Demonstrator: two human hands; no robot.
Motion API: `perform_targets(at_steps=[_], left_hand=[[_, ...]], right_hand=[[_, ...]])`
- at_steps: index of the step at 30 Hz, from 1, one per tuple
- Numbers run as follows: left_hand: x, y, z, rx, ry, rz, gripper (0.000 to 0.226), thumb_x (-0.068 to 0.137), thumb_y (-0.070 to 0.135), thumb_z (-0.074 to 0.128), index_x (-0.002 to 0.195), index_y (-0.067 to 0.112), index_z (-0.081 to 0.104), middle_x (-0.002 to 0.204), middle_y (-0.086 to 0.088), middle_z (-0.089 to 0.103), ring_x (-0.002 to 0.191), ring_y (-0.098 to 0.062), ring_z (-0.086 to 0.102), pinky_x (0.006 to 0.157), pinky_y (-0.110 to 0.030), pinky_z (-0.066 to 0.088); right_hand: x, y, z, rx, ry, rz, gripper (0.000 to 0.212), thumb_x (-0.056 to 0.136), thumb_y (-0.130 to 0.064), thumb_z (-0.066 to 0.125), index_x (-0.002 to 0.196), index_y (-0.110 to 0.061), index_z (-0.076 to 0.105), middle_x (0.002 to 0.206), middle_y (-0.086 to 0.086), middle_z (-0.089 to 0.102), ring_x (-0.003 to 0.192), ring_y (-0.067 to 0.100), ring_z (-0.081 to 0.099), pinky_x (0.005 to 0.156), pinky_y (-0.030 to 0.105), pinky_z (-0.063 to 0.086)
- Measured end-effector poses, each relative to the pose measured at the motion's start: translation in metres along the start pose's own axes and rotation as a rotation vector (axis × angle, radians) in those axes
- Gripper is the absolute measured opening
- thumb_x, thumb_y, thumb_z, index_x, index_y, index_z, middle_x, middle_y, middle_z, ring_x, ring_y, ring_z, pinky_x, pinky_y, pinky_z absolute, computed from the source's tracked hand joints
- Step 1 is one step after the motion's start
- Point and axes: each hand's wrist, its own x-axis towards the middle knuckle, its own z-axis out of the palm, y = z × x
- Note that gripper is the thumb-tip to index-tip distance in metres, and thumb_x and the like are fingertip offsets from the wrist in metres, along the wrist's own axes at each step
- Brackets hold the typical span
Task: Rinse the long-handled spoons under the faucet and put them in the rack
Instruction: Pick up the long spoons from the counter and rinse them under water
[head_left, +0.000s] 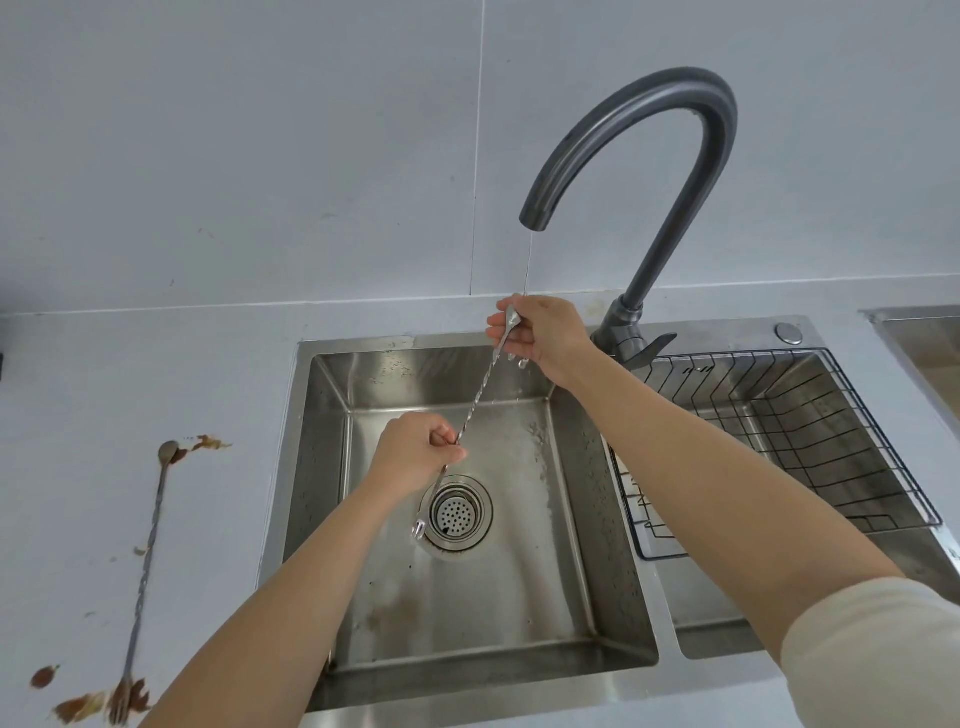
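Note:
A long twisted-handle metal spoon (480, 387) slants over the left sink basin. My right hand (543, 332) grips its bowl end under a thin stream from the dark grey faucet (670, 104). My left hand (418, 454) is closed around the lower part of the handle, and the forked tip hangs above the drain (460, 512). A second long spoon (148, 558) lies dirty on the counter at the left, with brown stains at both ends. The black wire rack (826, 431) sits in the right basin and holds nothing visible.
The steel double sink (311, 467) is set in a pale grey counter against a grey wall. Brown spills (78, 706) mark the counter at the lower left. Another steel basin edge (919, 332) shows at the far right.

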Motion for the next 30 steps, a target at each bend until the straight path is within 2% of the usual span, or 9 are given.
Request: perform_targets(at_steps=[4,7,10,13,17,19,22,26,30], left_hand=[[0.003,0.001,0.001,0.024,0.008,0.010,0.013,0.074,0.010,0.072,0.083,0.001,0.068,0.056,0.009,0.054,0.058,-0.009,0.053,0.063,-0.017,0.041],[0.006,0.005,0.001,0.034,0.013,0.034,0.014,0.074,0.011,0.072,0.083,0.002,0.068,0.058,0.009,0.053,0.064,-0.015,0.055,0.070,-0.025,0.046],[0.009,0.008,-0.001,0.011,0.015,0.049,0.010,0.075,0.010,0.072,0.081,0.004,0.066,0.059,0.009,0.053,0.059,-0.010,0.051,0.074,-0.031,0.047],[0.011,0.008,0.000,-0.011,0.025,0.049,0.011,0.075,0.010,0.072,0.081,0.004,0.067,0.059,0.009,0.053,0.058,-0.008,0.051,0.072,-0.029,0.046],[0.011,0.007,0.003,-0.016,0.032,0.047,0.012,0.075,0.010,0.072,0.083,0.003,0.067,0.058,0.009,0.052,0.057,-0.006,0.050,0.064,-0.022,0.042],[0.012,0.007,0.004,0.001,0.033,0.054,0.014,0.075,0.010,0.071,0.085,0.000,0.066,0.059,0.009,0.052,0.060,-0.011,0.052,0.069,-0.026,0.045],[0.013,0.008,0.003,0.016,0.034,0.058,0.015,0.076,0.011,0.071,0.086,0.001,0.066,0.060,0.009,0.052,0.069,-0.019,0.056,0.077,-0.032,0.048],[0.016,0.008,0.002,-0.005,0.074,0.076,0.009,0.076,0.010,0.070,0.082,0.004,0.066,0.059,0.010,0.051,0.061,-0.011,0.050,0.062,-0.020,0.041],[0.022,0.015,0.002,-0.025,0.134,0.104,0.008,0.077,0.010,0.069,0.080,0.003,0.067,0.057,0.010,0.048,0.056,-0.006,0.045,0.057,-0.015,0.034]], right_hand=[[-0.001,-0.002,0.001,-0.007,0.057,-0.011,0.028,0.094,-0.022,0.051,0.071,-0.008,0.057,0.069,0.006,0.063,0.041,0.006,0.064,0.049,0.019,0.055],[0.000,0.000,0.000,0.084,0.032,-0.046,0.015,0.089,-0.008,0.058,0.074,-0.007,0.058,0.072,0.008,0.062,0.045,0.006,0.065,0.055,0.018,0.057],[-0.001,-0.001,-0.003,0.140,-0.012,-0.062,0.012,0.084,0.005,0.059,0.079,-0.005,0.059,0.077,0.008,0.063,0.053,0.008,0.067,0.061,0.019,0.059],[0.000,-0.005,-0.005,0.149,-0.008,-0.049,0.013,0.090,-0.005,0.056,0.078,-0.006,0.058,0.077,0.008,0.063,0.055,0.010,0.067,0.061,0.021,0.058],[-0.001,-0.010,-0.002,0.045,0.080,-0.014,0.036,0.096,-0.030,0.046,0.071,-0.007,0.057,0.068,0.008,0.063,0.045,0.010,0.065,0.051,0.021,0.057],[-0.001,-0.009,-0.002,0.040,0.070,-0.025,0.032,0.094,-0.028,0.049,0.072,-0.006,0.057,0.070,0.008,0.063,0.047,0.011,0.065,0.052,0.020,0.058],[-0.001,-0.007,-0.002,0.076,-0.007,-0.058,0.017,0.092,-0.013,0.054,0.077,-0.006,0.058,0.075,0.008,0.063,0.057,0.012,0.067,0.059,0.021,0.058],[-0.001,-0.006,-0.006,0.114,-0.064,-0.072,0.014,0.091,0.002,0.051,0.081,-0.006,0.058,0.081,0.009,0.064,0.058,0.009,0.069,0.065,0.021,0.058],[-0.001,-0.008,-0.007,0.066,-0.076,-0.049,0.016,0.094,-0.007,0.049,0.081,-0.007,0.058,0.080,0.008,0.064,0.056,0.008,0.069,0.061,0.022,0.058]])
